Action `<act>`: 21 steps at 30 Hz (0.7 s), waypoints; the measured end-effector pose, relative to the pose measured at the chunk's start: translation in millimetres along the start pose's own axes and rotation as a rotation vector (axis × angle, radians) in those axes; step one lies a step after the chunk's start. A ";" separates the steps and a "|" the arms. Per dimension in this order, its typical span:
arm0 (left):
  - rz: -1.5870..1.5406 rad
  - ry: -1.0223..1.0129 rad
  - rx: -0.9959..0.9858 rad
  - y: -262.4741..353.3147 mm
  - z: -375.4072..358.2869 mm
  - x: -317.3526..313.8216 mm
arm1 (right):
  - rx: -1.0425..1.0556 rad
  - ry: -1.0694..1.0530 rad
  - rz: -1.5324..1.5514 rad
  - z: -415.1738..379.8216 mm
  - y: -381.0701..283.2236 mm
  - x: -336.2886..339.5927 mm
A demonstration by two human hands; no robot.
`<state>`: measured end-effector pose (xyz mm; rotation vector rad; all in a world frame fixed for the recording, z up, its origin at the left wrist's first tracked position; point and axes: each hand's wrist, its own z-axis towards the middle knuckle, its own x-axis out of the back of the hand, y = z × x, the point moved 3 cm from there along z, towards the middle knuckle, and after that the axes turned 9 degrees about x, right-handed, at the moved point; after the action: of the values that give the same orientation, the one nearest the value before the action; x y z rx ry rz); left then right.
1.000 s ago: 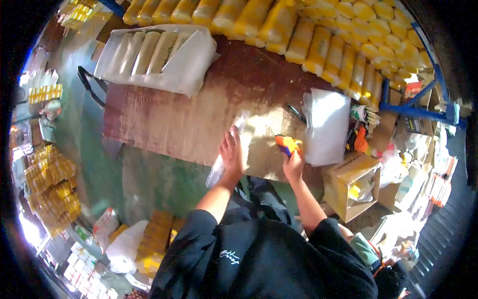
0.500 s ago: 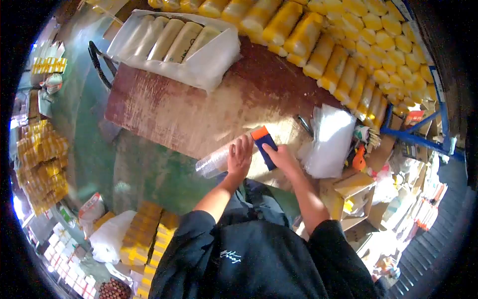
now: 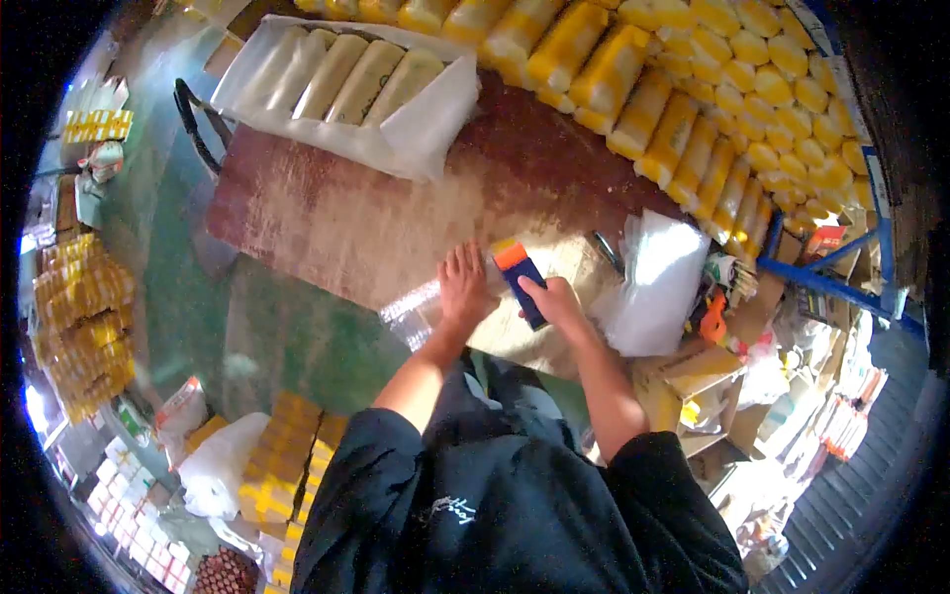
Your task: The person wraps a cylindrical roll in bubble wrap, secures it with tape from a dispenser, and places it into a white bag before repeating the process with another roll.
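My left hand lies with its fingers stretched out on a piece of clear bubble wrap near the table's front edge. The wrap is partly hidden under the hand. Just to the right, my right hand is closed around a dark blue, box-shaped object with an orange end. That end points away from me, toward the middle of the table. What kind of tool or box it is I cannot make out.
On the worn red-brown table stands a white-lined box holding several beige rolls. Yellow-and-white wrapped rolls are stacked along the back. To the right lie a white plastic sheet bundle, a dark pen and cardboard boxes.
My left hand has shifted slightly left and away from me, its fingers flatter over the bubble wrap. The blue and orange object has moved a little left in my right hand.
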<state>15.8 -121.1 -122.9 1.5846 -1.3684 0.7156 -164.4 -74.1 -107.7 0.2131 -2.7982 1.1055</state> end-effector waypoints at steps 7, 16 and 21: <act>-0.059 0.041 -0.137 2.8 4.9 -15.1 | 0.055 -0.016 0.024 -16.6 17.7 10.9; -0.128 -0.214 -0.117 -5.2 47.2 5.1 | 0.103 0.006 0.116 -15.5 15.6 2.3; 0.126 0.229 -0.169 -3.3 18.8 -21.9 | 0.087 0.006 0.076 -6.8 0.8 -1.7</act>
<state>11.8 -128.2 -150.8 1.2531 -1.3293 0.8084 -162.5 -68.6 -103.6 0.1129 -2.7767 1.2436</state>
